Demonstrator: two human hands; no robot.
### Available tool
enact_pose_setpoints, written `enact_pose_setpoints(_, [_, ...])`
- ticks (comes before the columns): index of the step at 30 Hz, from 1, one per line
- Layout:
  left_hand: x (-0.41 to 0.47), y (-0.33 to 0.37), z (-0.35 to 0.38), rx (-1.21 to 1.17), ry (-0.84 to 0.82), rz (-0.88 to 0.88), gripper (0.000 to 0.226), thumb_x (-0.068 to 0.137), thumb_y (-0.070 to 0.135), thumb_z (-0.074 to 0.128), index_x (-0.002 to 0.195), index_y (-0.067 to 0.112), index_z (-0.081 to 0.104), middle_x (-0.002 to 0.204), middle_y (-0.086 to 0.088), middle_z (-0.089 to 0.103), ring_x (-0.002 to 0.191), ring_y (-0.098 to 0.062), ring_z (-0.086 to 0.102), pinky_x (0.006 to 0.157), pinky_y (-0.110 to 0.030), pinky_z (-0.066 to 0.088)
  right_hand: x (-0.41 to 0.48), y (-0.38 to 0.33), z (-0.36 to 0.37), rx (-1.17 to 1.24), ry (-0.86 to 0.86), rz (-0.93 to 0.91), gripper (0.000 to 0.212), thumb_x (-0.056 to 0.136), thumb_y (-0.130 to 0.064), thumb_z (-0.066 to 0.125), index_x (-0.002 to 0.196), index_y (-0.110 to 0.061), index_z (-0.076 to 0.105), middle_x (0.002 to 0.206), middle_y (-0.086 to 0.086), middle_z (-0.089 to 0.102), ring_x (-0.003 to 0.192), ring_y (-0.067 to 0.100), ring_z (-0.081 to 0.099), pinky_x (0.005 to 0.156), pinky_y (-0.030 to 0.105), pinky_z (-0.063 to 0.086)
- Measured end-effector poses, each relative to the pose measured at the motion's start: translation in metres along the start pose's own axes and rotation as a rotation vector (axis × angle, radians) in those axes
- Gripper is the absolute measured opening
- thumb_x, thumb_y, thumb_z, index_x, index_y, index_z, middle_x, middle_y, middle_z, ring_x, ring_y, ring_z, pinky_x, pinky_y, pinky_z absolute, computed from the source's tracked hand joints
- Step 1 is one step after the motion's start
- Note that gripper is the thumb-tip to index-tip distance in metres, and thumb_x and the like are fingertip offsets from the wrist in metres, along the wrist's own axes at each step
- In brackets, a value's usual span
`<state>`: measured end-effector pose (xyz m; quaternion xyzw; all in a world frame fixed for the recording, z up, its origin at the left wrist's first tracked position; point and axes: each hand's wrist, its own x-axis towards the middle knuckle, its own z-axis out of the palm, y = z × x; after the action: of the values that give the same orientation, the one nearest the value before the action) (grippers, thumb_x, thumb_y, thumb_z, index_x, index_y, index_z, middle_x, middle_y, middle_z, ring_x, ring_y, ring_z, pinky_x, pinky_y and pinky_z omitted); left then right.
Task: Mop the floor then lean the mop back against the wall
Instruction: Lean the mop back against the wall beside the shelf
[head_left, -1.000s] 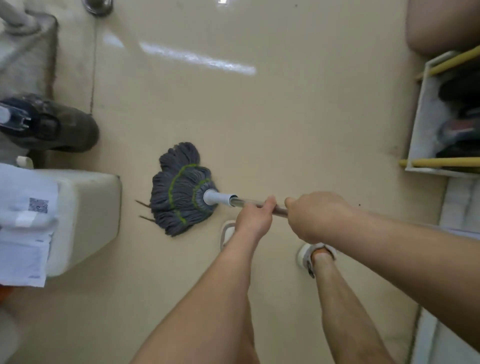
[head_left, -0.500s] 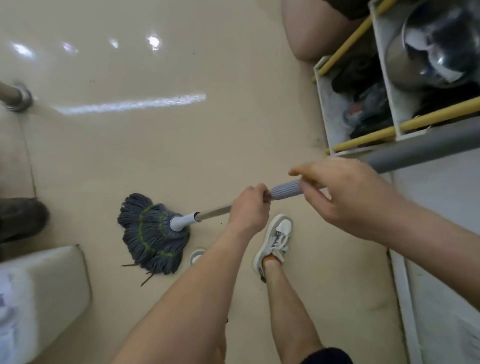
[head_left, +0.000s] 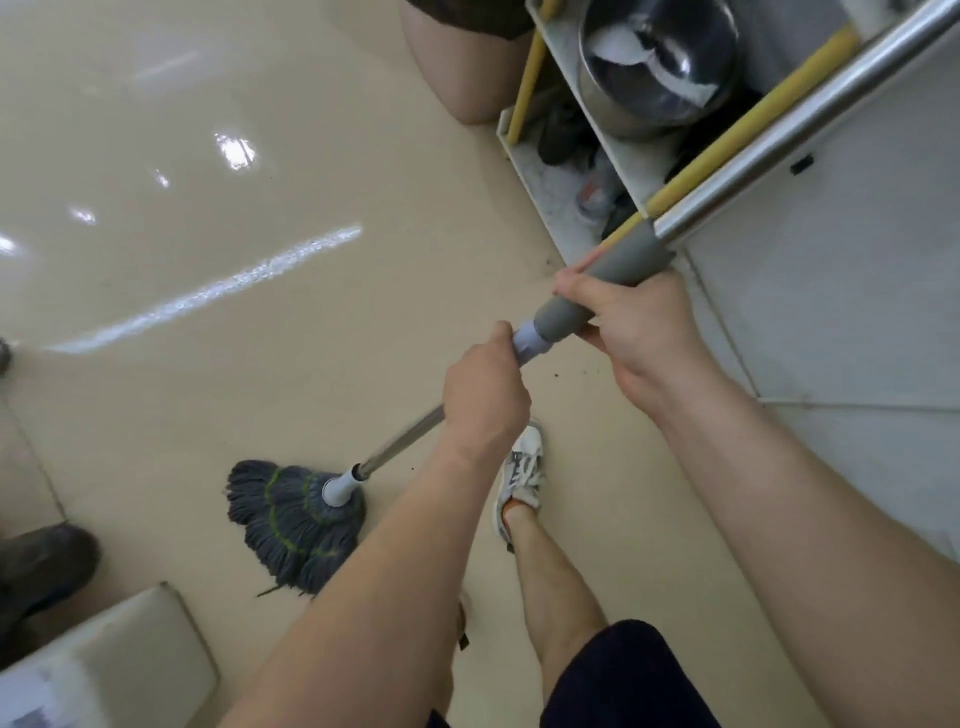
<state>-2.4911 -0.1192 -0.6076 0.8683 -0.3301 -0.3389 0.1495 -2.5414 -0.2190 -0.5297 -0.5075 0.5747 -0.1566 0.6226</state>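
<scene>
Mop stands with its grey, green-stitched strands spread on the cream floor, its pole slanting up to the right. Left hand grips the metal pole below a pale collar; right hand curls round the grey sleeve above. White box nearby carries a label too blurred to read.

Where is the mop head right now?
In the head view, the mop head lies on the floor at lower left, just left of the white shoe.
</scene>
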Motion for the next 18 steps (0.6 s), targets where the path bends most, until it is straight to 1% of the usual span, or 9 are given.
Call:
enact_pose_setpoints(3, [-0.011,0.032,0.001,-0.030,-0.010,-0.011,0.028,0.089,0.002,0.054,0.115,0.012,0.047,0.105,-0.010,0.068,0.097,-0.035,0.061,0.067,-0.034,0.032,-0.009,-0.010,-0.023,-0.054,0.087,-0.074,0.023,0.077,-0.001,0.073,0.066,-0.019,0.063,0.073,0.002,0.066,0.076,0.021,0.066,0.079,0.050,0.058])
enact_pose_setpoints(5, [-0.014,0.053,0.004,-0.075,-0.031,0.018,0.027,0.088,0.002,0.054,0.112,0.012,0.049,0.103,-0.010,0.068,0.096,-0.035,0.060,0.067,-0.034,0.032,-0.011,-0.015,-0.043,-0.107,0.143,-0.107,0.012,0.075,-0.007,0.075,0.074,-0.016,0.067,0.077,0.003,0.070,0.078,0.024,0.070,0.075,0.050,0.059])
enact_pose_setpoints(7, [-0.019,0.074,0.010,-0.106,-0.074,0.058,0.027,0.086,0.001,0.055,0.111,0.012,0.050,0.102,-0.009,0.068,0.095,-0.034,0.060,0.067,-0.033,0.031,-0.014,-0.018,-0.066,-0.153,0.209,-0.114,0.011,0.074,-0.011,0.076,0.083,-0.012,0.069,0.078,0.002,0.071,0.076,0.022,0.070,0.072,0.044,0.060])
enact_pose_setpoints(10, [-0.020,0.104,0.019,-0.089,-0.148,0.152,0.029,0.086,0.003,0.057,0.113,0.014,0.053,0.103,-0.008,0.069,0.098,-0.032,0.062,0.067,-0.032,0.032,-0.021,-0.026,-0.103,-0.156,0.265,-0.124,0.012,0.077,-0.012,0.076,0.080,-0.021,0.067,0.074,-0.008,0.068,0.070,0.008,0.066,0.066,0.030,0.055])
enact_pose_setpoints(12, [-0.015,0.125,0.019,-0.104,-0.154,0.208,0.030,0.087,0.006,0.060,0.115,0.014,0.055,0.107,-0.008,0.069,0.100,-0.032,0.062,0.069,-0.032,0.036,-0.023,-0.036,-0.122,-0.146,0.297,-0.159,0.011,0.078,-0.013,0.076,0.084,-0.018,0.068,0.076,-0.007,0.068,0.071,0.006,0.066,0.065,0.026,0.053])
enact_pose_setpoints(14, [-0.008,0.146,0.017,-0.135,-0.147,0.248,0.036,0.088,0.010,0.064,0.122,0.014,0.056,0.112,-0.008,0.069,0.104,-0.032,0.063,0.074,-0.033,0.043,-0.020,-0.048,-0.139,-0.154,0.325,-0.195,0.012,0.079,-0.014,0.076,0.088,-0.014,0.067,0.079,-0.006,0.068,0.072,0.005,0.065,0.066,0.022,0.052])
enact_pose_setpoints(15, [-0.004,0.158,0.017,-0.151,-0.142,0.280,0.040,0.088,0.010,0.065,0.127,0.013,0.055,0.112,-0.009,0.069,0.104,-0.032,0.063,0.077,-0.035,0.046,-0.017,-0.055,-0.148,-0.165,0.342,-0.210,0.013,0.079,-0.014,0.076,0.089,-0.014,0.067,0.080,-0.006,0.068,0.074,0.006,0.065,0.067,0.023,0.053])
enact_pose_setpoints(16, [0.000,0.170,0.017,-0.171,-0.143,0.316,0.043,0.088,0.011,0.065,0.130,0.012,0.054,0.112,-0.010,0.070,0.104,-0.033,0.063,0.079,-0.037,0.049,-0.013,-0.062,-0.157,-0.175,0.357,-0.221,0.013,0.079,-0.014,0.075,0.088,-0.014,0.067,0.081,-0.004,0.068,0.076,0.008,0.066,0.071,0.026,0.055])
enact_pose_setpoints(18, [0.005,0.194,0.019,-0.220,-0.167,0.358,0.045,0.089,0.011,0.065,0.132,0.011,0.052,0.113,-0.010,0.069,0.105,-0.032,0.063,0.081,-0.039,0.050,-0.005,-0.072,-0.176,-0.189,0.382,-0.237,0.013,0.077,-0.014,0.076,0.086,-0.017,0.066,0.085,-0.002,0.070,0.083,0.015,0.068,0.079,0.037,0.058])
